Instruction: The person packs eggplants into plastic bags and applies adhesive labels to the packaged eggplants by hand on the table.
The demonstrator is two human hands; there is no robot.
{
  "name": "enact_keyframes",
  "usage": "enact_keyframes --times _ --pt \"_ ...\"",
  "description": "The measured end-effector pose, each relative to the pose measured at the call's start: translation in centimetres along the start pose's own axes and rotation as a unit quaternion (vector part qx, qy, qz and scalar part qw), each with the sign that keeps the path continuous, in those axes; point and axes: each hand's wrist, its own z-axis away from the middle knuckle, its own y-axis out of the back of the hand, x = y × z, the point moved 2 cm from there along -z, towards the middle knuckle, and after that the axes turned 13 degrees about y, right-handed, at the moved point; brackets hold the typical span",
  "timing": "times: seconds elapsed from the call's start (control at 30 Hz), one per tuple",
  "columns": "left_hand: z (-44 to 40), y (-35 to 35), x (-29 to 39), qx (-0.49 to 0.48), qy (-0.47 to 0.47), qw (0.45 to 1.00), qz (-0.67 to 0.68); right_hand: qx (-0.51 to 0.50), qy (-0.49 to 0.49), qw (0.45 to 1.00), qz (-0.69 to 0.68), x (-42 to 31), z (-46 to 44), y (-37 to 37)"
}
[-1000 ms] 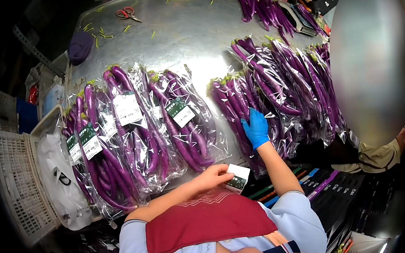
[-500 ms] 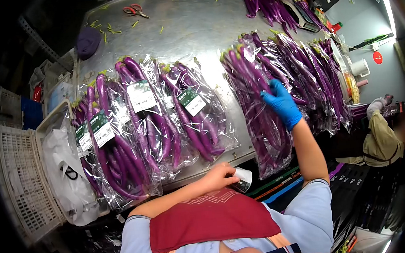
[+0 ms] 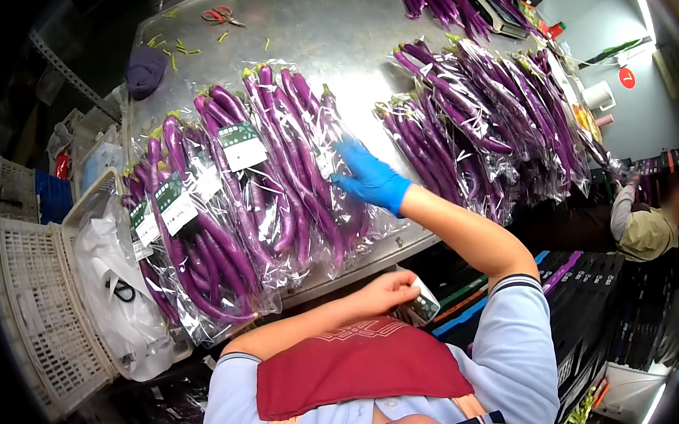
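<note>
My right hand [image 3: 372, 178], in a blue glove, lies with fingers apart on the right side of a clear bag of long purple eggplants [image 3: 292, 152]. No label shows on that bag. It rests on the left group of bags, beside a bagged bunch with a green-and-white label [image 3: 242, 145]. My bare left hand [image 3: 390, 291] is below the table's front edge, its fingers pinched on a white-and-green printed label [image 3: 422, 299]. Whether this is one label or a small stack, I cannot tell.
More bagged eggplants [image 3: 482, 115] lie in a pile on the right of the metal table [image 3: 327, 35]. Red-handled snippers [image 3: 221, 15] and a purple cloth item [image 3: 145, 71] are farther back. White crates [image 3: 51, 311] stand left. A co-worker [image 3: 647, 226] is at right.
My right hand has moved left from the right pile with a bag of eggplants, which now lies over the left group. Its fingers have spread. My left hand has shifted slightly right with the label.
</note>
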Motion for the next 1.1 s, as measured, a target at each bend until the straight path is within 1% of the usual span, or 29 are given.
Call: enact_keyframes --times 0.03,0.07,0.1,0.13,0.17,0.2,0.23,0.27,0.3,0.33,0.37,0.4,0.43,0.47,0.5,0.6,0.63,0.67,0.73,0.77,0.8,0.87,0.93,0.97,1.07,1.1 --pt "0.5 -0.1 0.7 0.005 -0.019 0.999 0.036 0.005 0.004 1.000 -0.010 -2.6 -0.2 2.8" --pt "0.9 -0.4 1.4 0.009 -0.035 0.997 0.073 -0.027 0.017 0.996 -0.084 -3.5 0.4 4.4" --pt "1.9 -0.9 2.8 0.048 -0.004 0.995 0.086 -0.112 -0.046 0.980 -0.156 -4.5 1.5 5.6" --pt "2.7 -1.1 4.0 0.086 0.029 0.991 0.094 -0.189 -0.109 0.949 -0.228 -5.6 2.7 6.7" --pt "2.7 -0.9 4.6 0.158 -0.059 0.985 0.032 -0.260 -0.169 0.903 -0.298 -6.8 4.0 7.9" --pt "2.9 -1.0 5.3 0.120 -0.052 0.991 0.033 -0.326 -0.225 0.842 -0.367 -7.9 5.2 8.8" --pt "2.9 -0.8 5.2 0.087 -0.037 0.993 0.071 -0.368 -0.235 0.821 -0.368 -8.6 6.1 9.5" --pt "3.0 -0.7 5.0 0.056 -0.023 0.992 0.109 -0.340 -0.271 0.839 -0.327 -8.5 7.3 10.2" --pt "3.3 -1.0 5.2 0.043 0.032 0.989 0.136 -0.316 -0.298 0.822 -0.368 -8.1 8.2 10.8" --pt "3.1 -1.1 4.7 0.024 0.054 0.991 0.121 -0.292 -0.323 0.804 -0.406 -7.6 8.9 11.5" --pt "2.8 -1.1 3.9 0.006 0.075 0.992 0.105 -0.247 -0.348 0.798 -0.425 -7.5 9.4 12.1" --pt "2.6 -1.2 3.4 -0.010 0.095 0.991 0.089 -0.238 -0.359 0.801 -0.416 -6.8 10.1 12.5" --pt "2.5 -1.3 3.2 -0.007 0.085 0.994 0.069 -0.254 -0.346 0.820 -0.380 -6.1 10.6 12.9" --pt "2.4 -1.3 2.7 -0.011 0.096 0.993 0.066 -0.270 -0.332 0.836 -0.344 -5.6 11.1 13.0" --pt "2.4 -1.4 2.4 -0.011 0.098 0.993 0.070 -0.266 -0.349 0.829 -0.347 -5.3 11.6 12.7" --pt "2.3 -1.4 1.5 0.019 0.118 0.990 0.068 -0.289 -0.302 0.868 -0.267 -3.7 13.8 11.2" --pt "2.3 -1.3 1.3 0.032 0.127 0.989 0.066 -0.234 -0.200 0.940 -0.145 -3.3 14.2 10.5" --pt "2.4 -1.3 1.2 0.055 0.126 0.988 0.068 -0.205 -0.124 0.971 -0.012 -3.5 14.5 10.0" --pt "2.4 -1.4 1.1 0.103 0.123 0.984 0.074 -0.217 -0.146 0.964 -0.048 -6.0 12.9 9.6" --pt "2.3 -1.2 1.0 0.128 0.120 0.981 0.085 -0.184 -0.151 0.964 -0.115 -7.3 12.8 9.1" --pt "2.4 -1.2 1.1 0.140 0.115 0.980 0.079 -0.207 -0.145 0.959 -0.126 -8.3 12.9 8.3" --pt "2.6 -1.3 1.6 0.162 0.105 0.979 0.067 -0.248 -0.145 0.955 -0.075 -10.3 12.9 7.2" --pt "2.7 -1.7 2.1 0.193 0.083 0.977 0.047 -0.259 -0.126 0.957 -0.040 -10.4 13.9 5.7" --pt "2.6 -1.7 2.2 0.201 0.080 0.976 0.034 -0.243 -0.134 0.959 -0.051 -10.4 14.2 5.2" --pt "2.6 -1.9 2.8 0.227 0.076 0.971 0.006 -0.296 -0.136 0.945 -0.027 -10.5 14.1 4.9" --pt "2.6 -2.1 3.1 0.236 0.076 0.969 0.000 -0.295 -0.146 0.944 -0.033 -10.5 13.9 5.1"
